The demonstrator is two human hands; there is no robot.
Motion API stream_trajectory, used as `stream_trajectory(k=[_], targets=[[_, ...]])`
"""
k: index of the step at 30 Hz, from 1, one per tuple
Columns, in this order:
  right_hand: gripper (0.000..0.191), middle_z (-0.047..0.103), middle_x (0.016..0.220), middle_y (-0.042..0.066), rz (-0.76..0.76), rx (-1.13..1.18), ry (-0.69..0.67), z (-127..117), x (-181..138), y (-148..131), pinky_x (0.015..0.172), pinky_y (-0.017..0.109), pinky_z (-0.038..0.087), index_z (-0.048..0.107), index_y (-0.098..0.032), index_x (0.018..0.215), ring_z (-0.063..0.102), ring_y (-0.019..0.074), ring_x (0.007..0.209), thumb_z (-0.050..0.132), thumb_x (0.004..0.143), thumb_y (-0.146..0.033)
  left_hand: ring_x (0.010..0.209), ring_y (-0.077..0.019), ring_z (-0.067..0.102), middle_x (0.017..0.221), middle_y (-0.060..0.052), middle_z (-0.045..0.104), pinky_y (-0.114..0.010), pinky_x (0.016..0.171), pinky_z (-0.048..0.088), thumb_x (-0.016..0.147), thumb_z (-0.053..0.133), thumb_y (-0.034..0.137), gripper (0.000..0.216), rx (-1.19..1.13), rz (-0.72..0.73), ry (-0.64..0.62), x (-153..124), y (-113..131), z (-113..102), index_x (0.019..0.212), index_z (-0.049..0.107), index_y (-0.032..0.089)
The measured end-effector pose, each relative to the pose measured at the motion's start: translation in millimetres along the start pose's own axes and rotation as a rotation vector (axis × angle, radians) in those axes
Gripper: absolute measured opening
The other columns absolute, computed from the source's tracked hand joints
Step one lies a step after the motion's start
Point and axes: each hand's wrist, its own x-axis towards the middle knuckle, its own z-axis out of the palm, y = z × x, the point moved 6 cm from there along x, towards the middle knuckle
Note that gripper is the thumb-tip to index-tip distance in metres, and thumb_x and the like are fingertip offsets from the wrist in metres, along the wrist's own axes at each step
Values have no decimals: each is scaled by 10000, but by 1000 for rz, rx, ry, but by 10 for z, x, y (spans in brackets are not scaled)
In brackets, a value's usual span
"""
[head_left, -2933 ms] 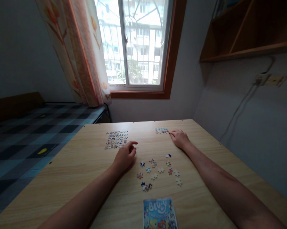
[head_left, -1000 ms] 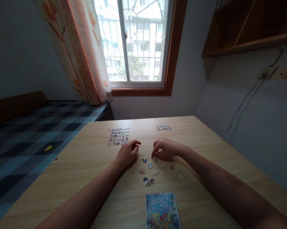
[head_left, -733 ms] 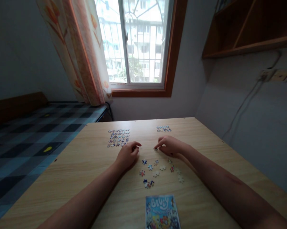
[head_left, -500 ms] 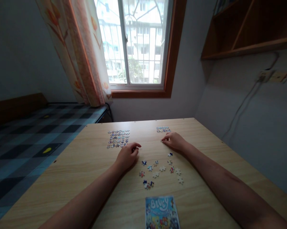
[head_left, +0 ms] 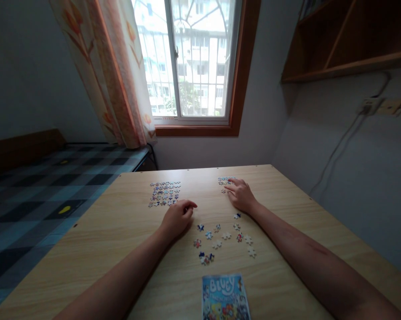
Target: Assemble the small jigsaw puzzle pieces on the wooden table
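Observation:
My right hand (head_left: 241,194) is over the far right of the table, its fingers apart. Beside its fingertips lies a single jigsaw piece (head_left: 223,191); whether they touch it I cannot tell. Just beyond are short rows of jigsaw pieces (head_left: 224,180), partly covered by the fingers. My left hand (head_left: 178,218) rests on the wood, loosely bent with the index finger stretched out and nothing visible in it. Close to its wrist side, a larger block of laid-out pieces (head_left: 163,194) stands in rows. Loose pieces (head_left: 226,235) are scattered between my forearms, some showing pale backs.
A Bluey picture box or card (head_left: 225,297) lies at the table's near edge. The wooden table (head_left: 103,249) borders a bed with a checked cover (head_left: 97,162) on the left. A window, a curtain (head_left: 115,89) and a wall shelf (head_left: 347,66) surround it.
My right hand has gone from a pinch to spread fingers and shifted slightly away from me. The piece it pinched now lies just below the right rows. My left hand stays put.

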Motion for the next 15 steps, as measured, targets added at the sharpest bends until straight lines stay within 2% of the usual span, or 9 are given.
stream_trajectory(k=[2,5,8,15], targets=[[330,481,1507,69,20,-16,18,-8,-5,27,1108,446,319,744,-272,1176,400,276,1367,553,910,-240,848,-193,662,899,-37,749,-328,823,492,813,511,169,254,-6,7,0,5,-9,6,884,751,214],[297,387,1581,26,21,-19,-57,39,-12,50,1121,518,282,760,-328,1130,293,301,1450,557,921,-271,850,-193,667,897,-32,752,-324,819,503,807,512,166,258,-1,13,-1,9,-11,6,883,753,220],[294,378,1588,-1,28,-35,-112,69,-10,72,1110,541,288,754,-374,1132,272,309,1464,558,930,-288,859,-193,669,898,-32,754,-321,824,505,807,511,161,261,3,19,-8,8,6,2,878,755,219],[300,382,1587,23,24,-105,-83,66,30,126,1105,543,291,725,-390,1189,273,322,1467,543,958,-333,849,-195,668,899,-27,749,-322,824,505,805,516,148,257,9,18,-16,4,19,11,872,752,224]])
